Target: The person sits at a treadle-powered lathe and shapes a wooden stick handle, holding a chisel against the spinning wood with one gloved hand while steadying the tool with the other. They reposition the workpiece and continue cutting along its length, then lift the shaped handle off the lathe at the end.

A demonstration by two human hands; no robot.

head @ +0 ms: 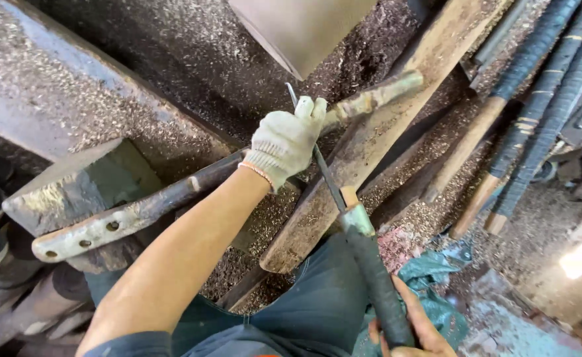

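gloved left hand (284, 142) grips a stick (370, 99); bare right hand (406, 327) grips a knife (357, 231).

head view: the left hand, in a white glove, is clenched round a pale stick that points far and right, resting against a plank (370, 142) dusted with sawdust. the right hand, at the near edge, grasps the knife's black wrapped handle; its thin blade runs up and left, touching the stick just beside the glove. a metal bar (116, 221) with holes lies left. wrapped poles (535, 99) lean far right. dark trousers (304, 311) sit near, a green bag (436, 291) beside them.
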